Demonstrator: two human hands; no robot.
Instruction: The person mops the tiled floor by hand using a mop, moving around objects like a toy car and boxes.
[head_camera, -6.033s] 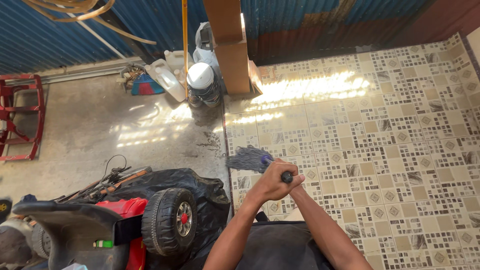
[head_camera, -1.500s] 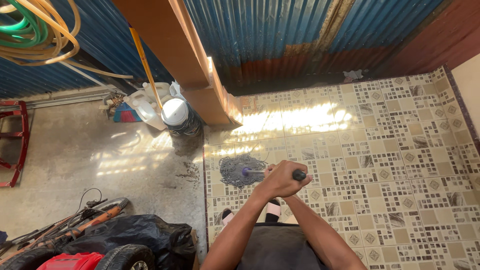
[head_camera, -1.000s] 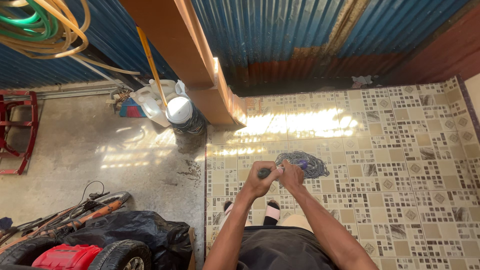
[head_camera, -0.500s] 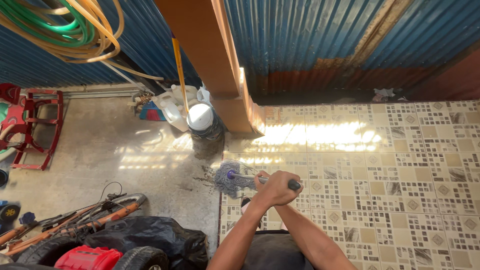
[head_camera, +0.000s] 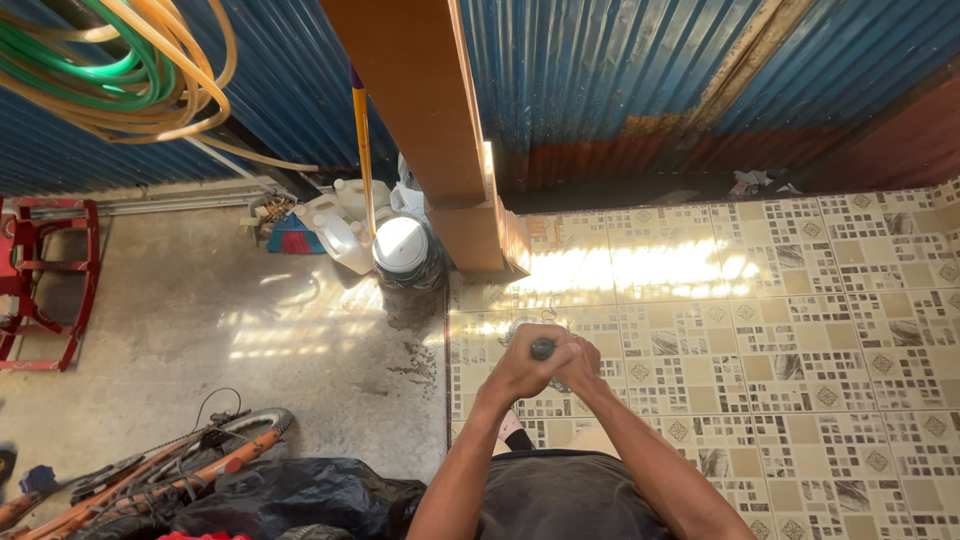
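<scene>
We see both hands wrapped tight around the dark top of a mop handle (head_camera: 543, 349): left hand (head_camera: 522, 366) and right hand (head_camera: 580, 362) touching, each grip fully closed. The handle stands over the tiled floor (head_camera: 760, 330), near a post (head_camera: 430, 130); the mop head is hidden.

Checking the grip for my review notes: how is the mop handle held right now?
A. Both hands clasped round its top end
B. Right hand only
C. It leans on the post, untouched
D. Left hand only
A: the left hand and right hand close together round the dark top of the handle, above the tiled floor.
</scene>
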